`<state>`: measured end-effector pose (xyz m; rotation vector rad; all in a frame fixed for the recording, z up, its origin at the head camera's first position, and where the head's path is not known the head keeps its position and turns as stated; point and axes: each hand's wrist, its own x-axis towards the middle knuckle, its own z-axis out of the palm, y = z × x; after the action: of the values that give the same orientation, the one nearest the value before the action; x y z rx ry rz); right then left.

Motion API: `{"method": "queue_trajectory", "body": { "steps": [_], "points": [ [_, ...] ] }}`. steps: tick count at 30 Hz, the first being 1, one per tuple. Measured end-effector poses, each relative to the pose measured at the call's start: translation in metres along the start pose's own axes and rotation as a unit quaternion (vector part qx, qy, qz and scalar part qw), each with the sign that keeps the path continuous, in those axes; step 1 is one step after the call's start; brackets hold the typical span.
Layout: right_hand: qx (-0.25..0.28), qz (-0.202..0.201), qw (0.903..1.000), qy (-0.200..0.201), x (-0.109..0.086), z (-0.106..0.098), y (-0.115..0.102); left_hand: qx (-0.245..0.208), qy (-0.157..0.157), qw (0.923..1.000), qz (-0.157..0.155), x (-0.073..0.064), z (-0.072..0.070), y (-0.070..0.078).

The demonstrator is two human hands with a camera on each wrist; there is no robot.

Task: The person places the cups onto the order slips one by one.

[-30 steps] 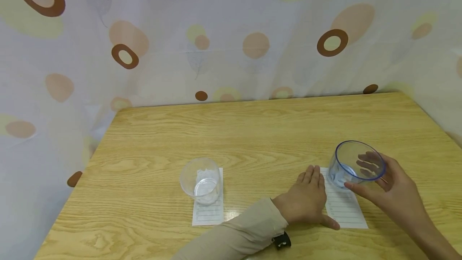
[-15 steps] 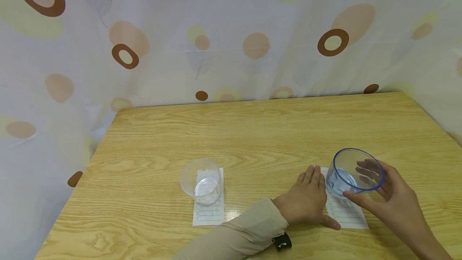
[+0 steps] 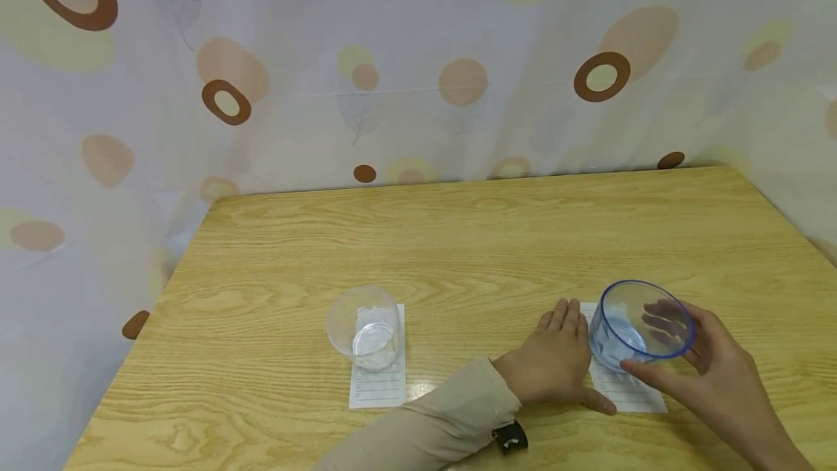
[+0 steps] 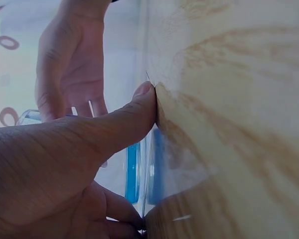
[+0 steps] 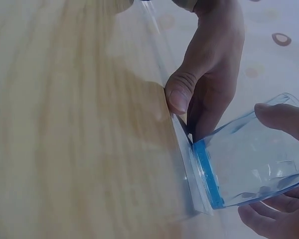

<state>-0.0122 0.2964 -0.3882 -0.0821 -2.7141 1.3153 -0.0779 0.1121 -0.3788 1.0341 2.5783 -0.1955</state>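
My right hand (image 3: 716, 369) grips a clear bowl with a blue rim (image 3: 615, 340), thumb on the near side and fingers round the far right. The bowl is upright over a lined white sheet (image 3: 637, 400); in the right wrist view its blue base (image 5: 208, 174) is at the paper, though I cannot tell whether it fully rests there. My left hand (image 3: 552, 365) lies with straight fingers along the sheet's left edge, its thumb reaching across the near left corner. The left wrist view shows that thumb (image 4: 124, 117) pressing at the paper's edge.
A second clear bowl (image 3: 336, 325) stands on another lined sheet (image 3: 379, 396) to the left. Both sheets lie on a wooden table (image 3: 471, 238). A patterned curtain (image 3: 418, 122) hangs behind the table's far edge.
My right hand has brought the blue-rimmed bowl down and toward me over the sheet, slightly leftward. The left hand and the other bowl stay where they were.
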Motion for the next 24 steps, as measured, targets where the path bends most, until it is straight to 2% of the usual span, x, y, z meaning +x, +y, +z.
{"method": "queue_trajectory", "body": {
  "steps": [7,13,20,24],
  "points": [
    [-0.004,0.009,0.9999,0.002,-0.001,0.003,0.006,-0.003,0.004,1.0,-0.007,0.0,0.001,0.0],
    [0.003,-0.001,1.0,0.0,0.003,0.003,0.009,-0.004,0.009,0.9999,-0.009,0.001,0.001,-0.002],
    [0.002,-0.014,0.9998,-0.017,0.004,0.004,0.01,-0.015,0.05,0.9986,0.006,0.0,-0.001,-0.006],
    [0.002,-0.042,0.9983,-0.039,0.005,0.0,0.001,0.003,0.073,0.9973,0.004,-0.015,-0.007,-0.012]
  ]
}}
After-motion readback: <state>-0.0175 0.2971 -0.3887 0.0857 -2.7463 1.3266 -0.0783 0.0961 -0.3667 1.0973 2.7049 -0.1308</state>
